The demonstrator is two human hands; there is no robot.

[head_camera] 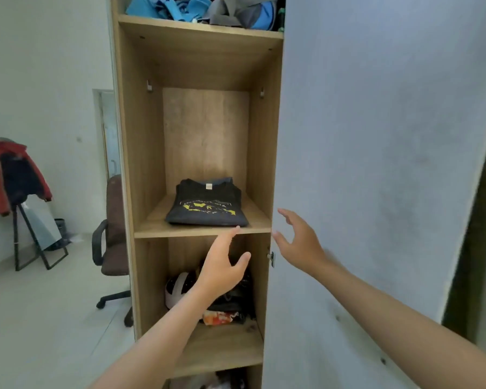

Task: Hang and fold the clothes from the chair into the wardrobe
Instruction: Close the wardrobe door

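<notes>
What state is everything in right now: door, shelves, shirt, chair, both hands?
Wardrobe door: open.
Black T-shirt: folded, flat on the middle shelf.
Top shelf clothes: unfolded heap.
Lower shelf: holds a white helmet and dark items.
Office chair: seat bare.
Red jacket: hanging on a stand.
Left hand: open, empty.
Right hand: open, empty.

A single head-worn wide-angle camera looks forward and slightly down, close into the open wardrobe [199, 130] at twelve o'clock, edges apparently bowed by the lens.
</notes>
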